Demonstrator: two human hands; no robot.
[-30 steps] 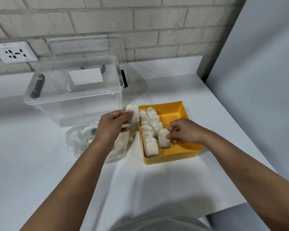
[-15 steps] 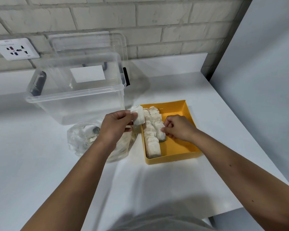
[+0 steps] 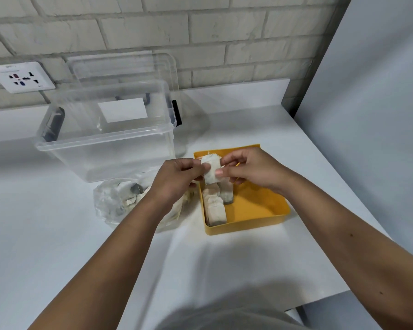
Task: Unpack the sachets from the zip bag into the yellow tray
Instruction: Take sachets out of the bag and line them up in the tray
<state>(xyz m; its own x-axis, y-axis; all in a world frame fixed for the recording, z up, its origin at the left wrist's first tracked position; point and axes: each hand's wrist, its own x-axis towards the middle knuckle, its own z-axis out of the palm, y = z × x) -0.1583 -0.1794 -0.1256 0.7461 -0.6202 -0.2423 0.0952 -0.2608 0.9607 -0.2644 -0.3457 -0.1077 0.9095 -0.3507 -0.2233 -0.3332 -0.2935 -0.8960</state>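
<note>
Head-worn camera looks forward and down, close over the yellow tray [image 3: 255, 207].

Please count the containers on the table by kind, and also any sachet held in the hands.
clear plastic box: 1
yellow tray: 1
zip bag: 1
sachet pinched between left hand and right hand: 1
Total: 4

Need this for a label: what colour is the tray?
The tray is yellow, seen in the head view.

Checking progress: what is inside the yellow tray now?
In the yellow tray, white sachets stand in a row along the left side, one more beside them; the right part is bare. The left hand and right hand, pinching another sachet, hide the far end.
</note>
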